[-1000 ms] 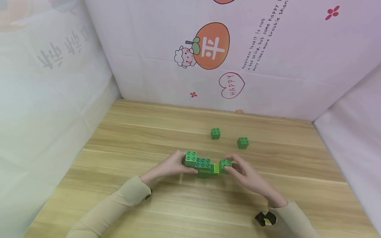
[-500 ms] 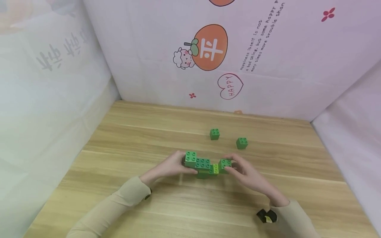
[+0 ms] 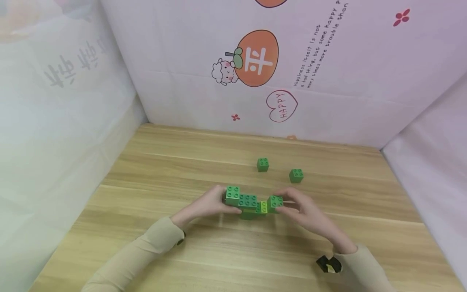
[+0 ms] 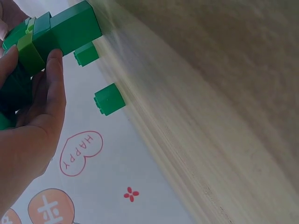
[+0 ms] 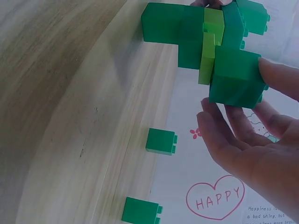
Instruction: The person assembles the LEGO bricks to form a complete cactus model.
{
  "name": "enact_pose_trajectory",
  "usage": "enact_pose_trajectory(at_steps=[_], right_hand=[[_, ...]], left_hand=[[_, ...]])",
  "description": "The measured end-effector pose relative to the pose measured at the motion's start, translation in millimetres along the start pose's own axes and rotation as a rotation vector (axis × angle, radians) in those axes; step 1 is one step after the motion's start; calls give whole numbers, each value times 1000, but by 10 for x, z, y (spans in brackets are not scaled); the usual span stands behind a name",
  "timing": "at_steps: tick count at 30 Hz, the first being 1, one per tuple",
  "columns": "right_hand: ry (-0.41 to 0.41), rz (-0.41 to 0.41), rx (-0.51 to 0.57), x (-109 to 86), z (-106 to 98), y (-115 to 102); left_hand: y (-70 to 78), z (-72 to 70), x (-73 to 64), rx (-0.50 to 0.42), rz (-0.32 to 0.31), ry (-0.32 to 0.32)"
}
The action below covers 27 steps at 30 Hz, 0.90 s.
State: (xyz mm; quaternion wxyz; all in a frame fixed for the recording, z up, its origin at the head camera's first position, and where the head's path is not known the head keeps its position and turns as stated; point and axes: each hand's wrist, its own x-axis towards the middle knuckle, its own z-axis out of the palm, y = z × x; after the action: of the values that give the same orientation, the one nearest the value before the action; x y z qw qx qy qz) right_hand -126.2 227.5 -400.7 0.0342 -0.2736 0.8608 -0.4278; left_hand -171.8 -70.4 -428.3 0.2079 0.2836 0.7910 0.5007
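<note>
A structure of joined green toy building bricks (image 3: 248, 200) is held a little above the wooden table between both hands. My left hand (image 3: 209, 202) grips its left end, beside a raised square green brick (image 3: 232, 194); part of the structure is hidden there. At the right end, my right hand (image 3: 308, 214) holds another square green brick (image 3: 275, 204) between thumb and fingers. That brick sits against a lime-green piece (image 3: 264, 207). From the right wrist view, the thumb touches one side of the brick (image 5: 236, 77), with the fingers curved below it.
Two loose green bricks stand apart behind the hands, one farther back (image 3: 262, 164) and one to the right (image 3: 296, 175). A wooden table (image 3: 233, 255) spreads underneath. White printed cloth (image 3: 204, 97) rises along its back and sides.
The right thumb has slid slightly off the top of the end brick, toward its right edge. The left hand and the structure have stayed almost in place, while the head view has shifted slightly.
</note>
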Motion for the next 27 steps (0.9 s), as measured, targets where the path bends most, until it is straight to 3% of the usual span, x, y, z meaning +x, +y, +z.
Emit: enact_pose_trajectory(at_steps=[12,22,27], right_hand=[[23,-2,-29,21,19,12],[44,-64,-225,21,-23,-23],[68,-69,-263,15,-87,-16]], left_hand=[[-12,10,7,-23,10,6],[-22,10,13,-12,4,3],[-21,12,4,-19,5,3]])
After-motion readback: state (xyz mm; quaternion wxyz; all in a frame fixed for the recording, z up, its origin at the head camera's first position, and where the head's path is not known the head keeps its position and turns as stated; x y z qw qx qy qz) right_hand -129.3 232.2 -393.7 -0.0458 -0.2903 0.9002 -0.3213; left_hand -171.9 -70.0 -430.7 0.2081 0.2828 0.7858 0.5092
